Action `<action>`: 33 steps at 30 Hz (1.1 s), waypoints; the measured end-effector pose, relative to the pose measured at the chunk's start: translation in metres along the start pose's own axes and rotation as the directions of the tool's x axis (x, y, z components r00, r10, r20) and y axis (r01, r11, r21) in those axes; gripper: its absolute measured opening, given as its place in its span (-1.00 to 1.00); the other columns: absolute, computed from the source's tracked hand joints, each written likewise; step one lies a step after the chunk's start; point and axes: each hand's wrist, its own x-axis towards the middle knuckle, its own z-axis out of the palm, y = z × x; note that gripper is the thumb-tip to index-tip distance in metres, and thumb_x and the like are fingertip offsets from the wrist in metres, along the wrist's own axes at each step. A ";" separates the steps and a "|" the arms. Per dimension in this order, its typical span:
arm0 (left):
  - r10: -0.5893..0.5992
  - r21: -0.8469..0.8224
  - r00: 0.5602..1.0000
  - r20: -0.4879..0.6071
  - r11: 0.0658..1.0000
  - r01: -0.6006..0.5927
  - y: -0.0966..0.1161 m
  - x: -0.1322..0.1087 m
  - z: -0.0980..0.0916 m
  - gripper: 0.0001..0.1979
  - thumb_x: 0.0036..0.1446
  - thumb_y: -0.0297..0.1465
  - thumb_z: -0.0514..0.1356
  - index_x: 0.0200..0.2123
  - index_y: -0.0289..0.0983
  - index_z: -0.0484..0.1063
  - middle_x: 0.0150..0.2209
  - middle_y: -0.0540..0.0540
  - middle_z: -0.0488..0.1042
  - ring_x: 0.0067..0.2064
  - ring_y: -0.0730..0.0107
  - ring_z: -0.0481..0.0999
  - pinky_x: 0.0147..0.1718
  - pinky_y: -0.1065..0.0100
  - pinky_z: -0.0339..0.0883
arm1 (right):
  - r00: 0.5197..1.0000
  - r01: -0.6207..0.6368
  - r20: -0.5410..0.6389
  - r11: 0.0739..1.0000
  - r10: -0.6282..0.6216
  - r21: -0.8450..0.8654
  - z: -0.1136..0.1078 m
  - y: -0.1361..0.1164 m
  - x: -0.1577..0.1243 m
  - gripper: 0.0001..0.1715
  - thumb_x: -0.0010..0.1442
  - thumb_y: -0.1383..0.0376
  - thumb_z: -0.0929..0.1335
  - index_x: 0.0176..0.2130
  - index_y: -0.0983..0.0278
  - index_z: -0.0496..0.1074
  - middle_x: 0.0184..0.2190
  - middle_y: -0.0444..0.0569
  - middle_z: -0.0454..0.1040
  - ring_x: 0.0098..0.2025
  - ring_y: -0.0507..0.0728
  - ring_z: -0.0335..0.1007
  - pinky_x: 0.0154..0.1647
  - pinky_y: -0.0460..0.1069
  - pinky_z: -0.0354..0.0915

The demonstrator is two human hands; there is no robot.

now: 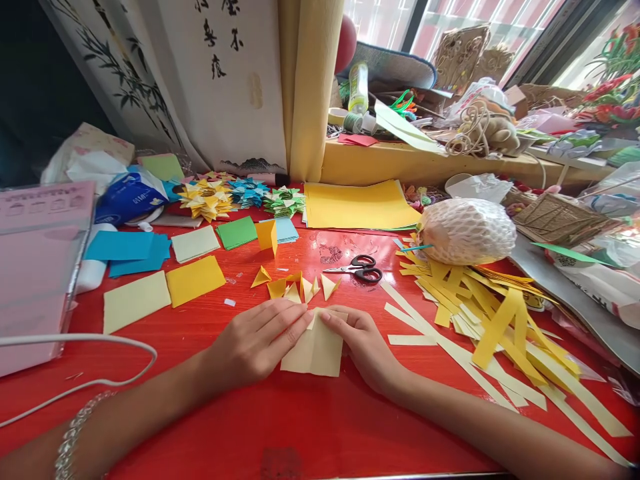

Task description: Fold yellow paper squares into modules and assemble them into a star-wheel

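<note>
A pale yellow sheet of paper (314,353) with a crease down its middle lies at the front of the red table, between my hands. My left hand (265,340) has its fingers pressed together over the sheet's upper left part, where a corner is folded. My right hand (367,340) grips the upper right edge, thumb on top and fingers beneath. Just beyond my fingertips stand several small folded paper pieces (327,287) in yellow and cream. Black-handled scissors (361,268) rest behind my right hand.
Stacks of cut paper, such as a yellow stack (196,280) and a blue stack (120,245), lie at the left. Paper strips (500,327) sprawl on the right near a white net-wrapped ball (467,231). Folded paper stars (206,199) sit at the back. A white cable (100,339) crosses the left side.
</note>
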 end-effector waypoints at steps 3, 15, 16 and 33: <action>-0.010 -0.011 1.000 0.007 1.000 0.010 0.001 -0.001 0.000 -0.68 0.10 -0.57 0.11 -0.03 -0.42 0.31 -0.17 -0.25 0.49 -0.09 0.17 0.47 -0.07 0.15 0.37 | 1.000 0.011 0.009 1.000 -0.011 -0.021 0.000 -0.001 0.000 -0.66 0.11 0.10 0.30 -0.42 0.35 0.39 -0.51 -0.11 0.32 -0.48 -0.03 0.17 -0.48 -0.13 0.10; 0.075 -0.113 0.997 0.023 0.991 -0.072 0.003 -0.005 0.000 -0.69 0.16 -0.56 0.04 -0.01 -0.43 0.29 -0.06 -0.25 0.46 0.06 0.16 0.36 0.01 0.15 0.34 | 0.999 0.034 0.038 0.993 -0.030 -0.109 -0.001 -0.001 0.002 -0.65 0.14 0.11 0.27 -0.47 0.35 0.33 -0.53 -0.14 0.26 -0.48 -0.03 0.11 -0.45 -0.10 0.07; 0.078 -0.120 0.997 0.023 0.990 -0.075 0.003 -0.005 0.000 -0.69 0.17 -0.56 0.04 -0.01 -0.43 0.29 -0.05 -0.25 0.46 0.07 0.17 0.35 0.02 0.15 0.34 | 0.999 0.026 0.040 0.994 -0.022 -0.106 -0.002 -0.001 0.002 -0.65 0.14 0.11 0.28 -0.47 0.35 0.34 -0.53 -0.13 0.27 -0.48 -0.02 0.12 -0.44 -0.10 0.08; -0.032 -0.168 0.999 0.001 0.985 0.031 0.006 0.000 0.003 -0.70 0.10 -0.56 0.13 -0.06 -0.40 0.33 -0.16 -0.24 0.50 -0.09 0.21 0.47 -0.18 0.25 0.45 | 0.999 -0.011 0.046 1.000 0.011 -0.002 -0.001 -0.001 0.001 -0.68 0.12 0.12 0.30 -0.43 0.34 0.38 -0.55 -0.14 0.29 -0.49 -0.03 0.17 -0.44 -0.10 0.13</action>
